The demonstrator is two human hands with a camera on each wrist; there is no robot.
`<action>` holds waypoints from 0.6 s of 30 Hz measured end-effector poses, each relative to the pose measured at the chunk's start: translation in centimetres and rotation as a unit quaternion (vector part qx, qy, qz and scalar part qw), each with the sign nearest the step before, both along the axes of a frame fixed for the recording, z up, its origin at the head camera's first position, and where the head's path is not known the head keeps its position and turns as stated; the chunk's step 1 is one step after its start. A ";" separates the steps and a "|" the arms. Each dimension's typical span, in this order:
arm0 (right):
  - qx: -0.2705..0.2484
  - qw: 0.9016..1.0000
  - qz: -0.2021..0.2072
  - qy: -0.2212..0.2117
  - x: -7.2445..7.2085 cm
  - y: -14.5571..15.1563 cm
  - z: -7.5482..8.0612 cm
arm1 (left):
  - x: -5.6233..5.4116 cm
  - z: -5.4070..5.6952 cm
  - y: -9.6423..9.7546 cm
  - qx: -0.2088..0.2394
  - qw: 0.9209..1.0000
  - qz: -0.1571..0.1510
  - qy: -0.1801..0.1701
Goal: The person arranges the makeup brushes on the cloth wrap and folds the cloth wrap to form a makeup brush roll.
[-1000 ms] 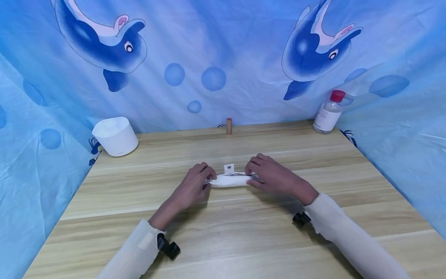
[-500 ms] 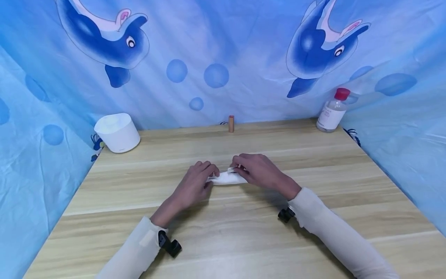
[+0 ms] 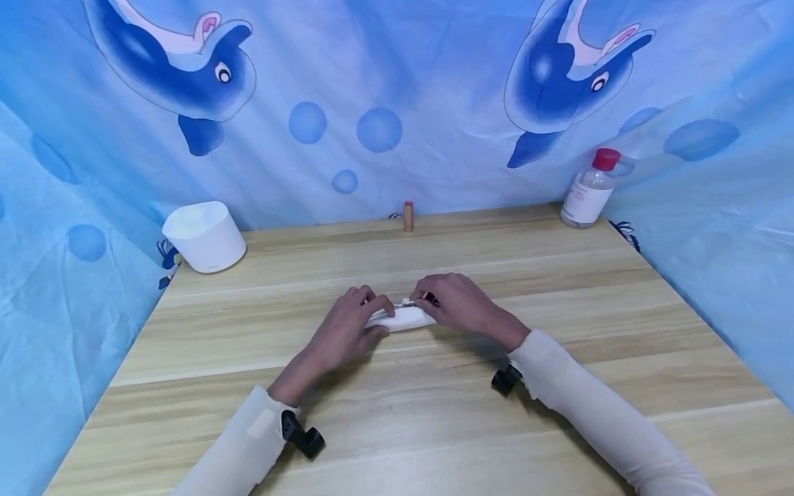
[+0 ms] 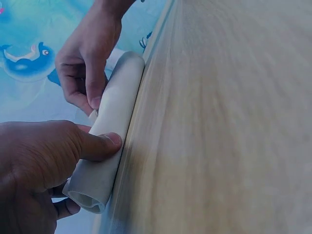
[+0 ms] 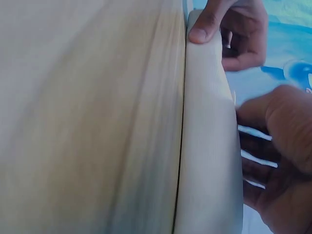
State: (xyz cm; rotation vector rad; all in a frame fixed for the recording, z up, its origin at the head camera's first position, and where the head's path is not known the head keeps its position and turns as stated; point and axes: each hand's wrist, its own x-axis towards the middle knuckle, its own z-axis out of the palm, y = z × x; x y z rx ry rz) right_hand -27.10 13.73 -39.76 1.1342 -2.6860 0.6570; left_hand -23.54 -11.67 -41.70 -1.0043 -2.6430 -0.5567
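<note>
A white roll of flexible sheet (image 3: 406, 319) lies crosswise near the middle of the table. My left hand (image 3: 347, 322) grips its left end. In the left wrist view the left thumb (image 4: 111, 141) presses the near side of the roll, with fingers behind. The coiled inner layers show at the roll's open end. My right hand (image 3: 459, 303) is at the far upper side, pinching a small white tab (image 4: 93, 115) between thumb and forefinger. The right wrist view shows the smooth front of the roll, with the other right fingers behind it.
A white tapered container (image 3: 207, 241) stands at the back left of the wooden table (image 3: 397, 427). A small brown cylinder (image 3: 408, 217) stands at the back middle. At the back right is a clear bottle (image 3: 586, 196) with a red cap. A blue dolphin curtain (image 3: 434, 83) hangs behind.
My right hand has moved left from the roll's right end and taken hold of the tab, which stood up before. The tab is now folded down close to the roll. The left hand stays put.
</note>
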 end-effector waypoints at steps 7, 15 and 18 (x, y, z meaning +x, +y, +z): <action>0.025 0.996 0.015 -0.079 0.2 0.3 0.6 | 0.0 -0.1 0.2 0.010 1.000 0.005 0.004; 0.040 0.996 0.059 -0.047 0.3 0.5 0.1 | 0.1 -0.2 0.4 0.012 1.000 0.003 0.008; 0.022 0.995 0.076 -0.060 0.1 0.4 -0.1 | 0.1 -0.2 0.4 0.009 1.000 0.003 0.015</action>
